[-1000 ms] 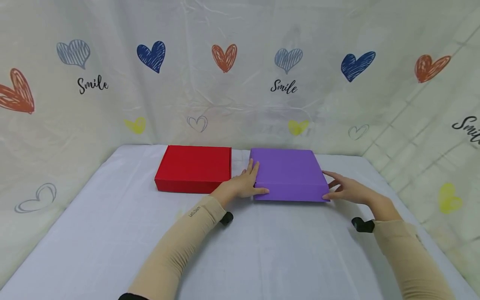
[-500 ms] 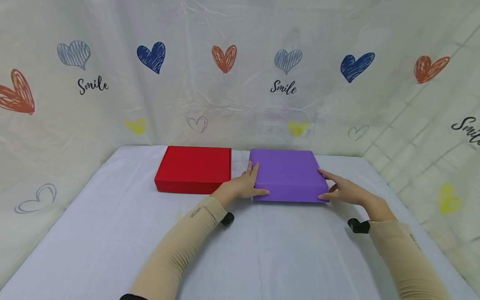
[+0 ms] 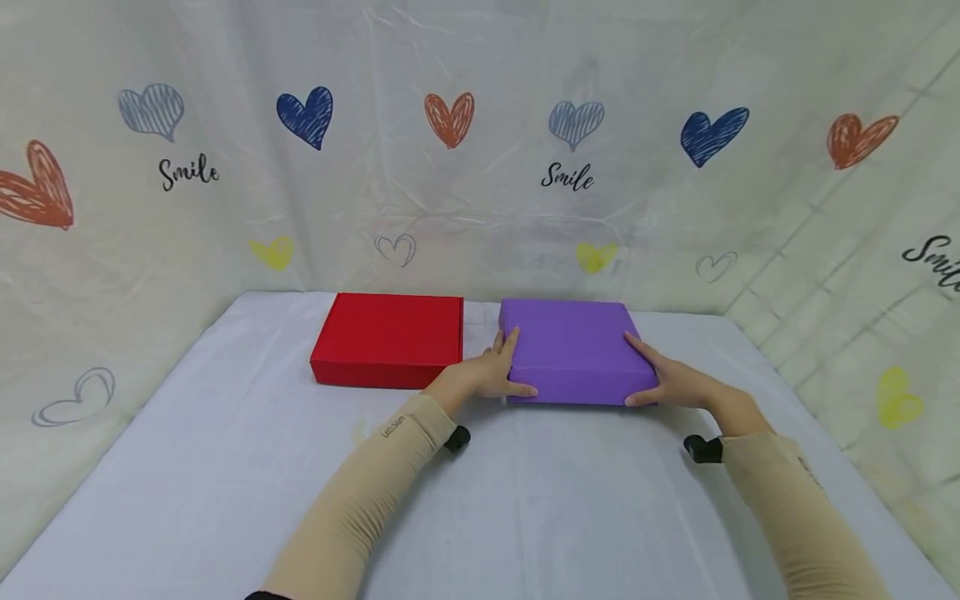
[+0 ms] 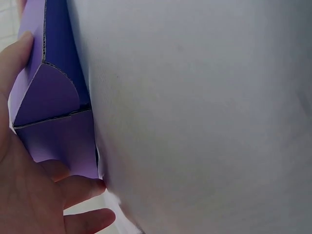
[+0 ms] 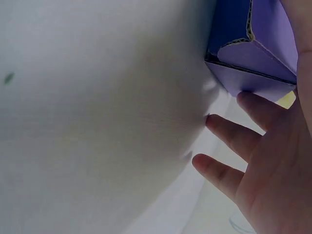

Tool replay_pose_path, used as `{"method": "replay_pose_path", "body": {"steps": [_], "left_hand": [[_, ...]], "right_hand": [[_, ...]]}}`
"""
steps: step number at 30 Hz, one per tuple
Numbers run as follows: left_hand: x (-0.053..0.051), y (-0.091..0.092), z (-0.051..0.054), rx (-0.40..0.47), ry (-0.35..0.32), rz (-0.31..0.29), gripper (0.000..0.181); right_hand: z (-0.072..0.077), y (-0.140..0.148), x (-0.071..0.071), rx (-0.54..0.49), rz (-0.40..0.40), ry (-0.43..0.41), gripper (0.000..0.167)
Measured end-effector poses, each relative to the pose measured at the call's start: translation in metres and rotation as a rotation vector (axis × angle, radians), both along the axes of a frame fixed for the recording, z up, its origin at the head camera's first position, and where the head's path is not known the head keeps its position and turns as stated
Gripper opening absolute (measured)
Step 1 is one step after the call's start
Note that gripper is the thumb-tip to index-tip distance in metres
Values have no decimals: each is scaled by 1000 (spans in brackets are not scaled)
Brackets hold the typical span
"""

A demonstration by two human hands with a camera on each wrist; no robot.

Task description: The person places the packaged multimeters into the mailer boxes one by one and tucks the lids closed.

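A purple cardboard box [image 3: 572, 337] lies flat on the white-covered table, right of the middle in the head view. At its left front corner is my left hand [image 3: 487, 372], with the thumb on the front face and fingers along the left side. In the left wrist view, lower fingers [image 4: 85, 191] extend down to the cloth. My right hand [image 3: 677, 382] spans the right front corner, its thumb at the front and a fingertip on the top. The right wrist view has its other fingers [image 5: 234, 136] straight and spread, one touching the box's side.
A closed red box [image 3: 390, 332] lies to the left of the purple box, across a narrow gap and just behind my left wrist. The white cloth [image 3: 570, 508] covers the table. Behind it hangs a pale backdrop [image 3: 487, 192] printed with hearts.
My right hand has moved left, from the purple box's right edge further over its corner. My left hand stays about where it was. Neither box has visibly shifted.
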State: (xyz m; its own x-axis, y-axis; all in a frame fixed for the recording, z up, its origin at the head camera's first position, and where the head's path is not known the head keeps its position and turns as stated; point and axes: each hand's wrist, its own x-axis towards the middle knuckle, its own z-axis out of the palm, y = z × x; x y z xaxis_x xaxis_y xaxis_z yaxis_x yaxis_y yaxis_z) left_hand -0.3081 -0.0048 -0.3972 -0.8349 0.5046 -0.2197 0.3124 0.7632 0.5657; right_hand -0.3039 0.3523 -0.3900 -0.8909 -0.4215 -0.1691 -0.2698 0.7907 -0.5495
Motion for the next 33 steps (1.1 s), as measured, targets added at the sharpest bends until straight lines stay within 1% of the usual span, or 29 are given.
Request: {"method": "replay_pose_path", "body": {"steps": [7,14,18,23,26,29,33], "left_hand": [[1,1,1,-35,18,3,115],[-2,1,-1,-42,22,0,115],[-1,3,-3,-50,24,9,116],[-2,6,-5,-53,35,28,117],[-3,7,-5,-54,47,43,116],[-3,8,-4,-69,54,58,115],[-2,10,-2,-100,63,70,114]], "right_hand": [[-5,-4,-3,-6,24,20,124],[-6,-5,-5,-2,4,-15,124],[-8,-5,-3,-3,-5,-8,123],[-11,-6,-1,6,-27,26,122],[-12,-7,-1,23,-40,60,121],[-12,-9,-1,41,-53,93,120],[-11,-11,-1,54,-61,114,119]]}}
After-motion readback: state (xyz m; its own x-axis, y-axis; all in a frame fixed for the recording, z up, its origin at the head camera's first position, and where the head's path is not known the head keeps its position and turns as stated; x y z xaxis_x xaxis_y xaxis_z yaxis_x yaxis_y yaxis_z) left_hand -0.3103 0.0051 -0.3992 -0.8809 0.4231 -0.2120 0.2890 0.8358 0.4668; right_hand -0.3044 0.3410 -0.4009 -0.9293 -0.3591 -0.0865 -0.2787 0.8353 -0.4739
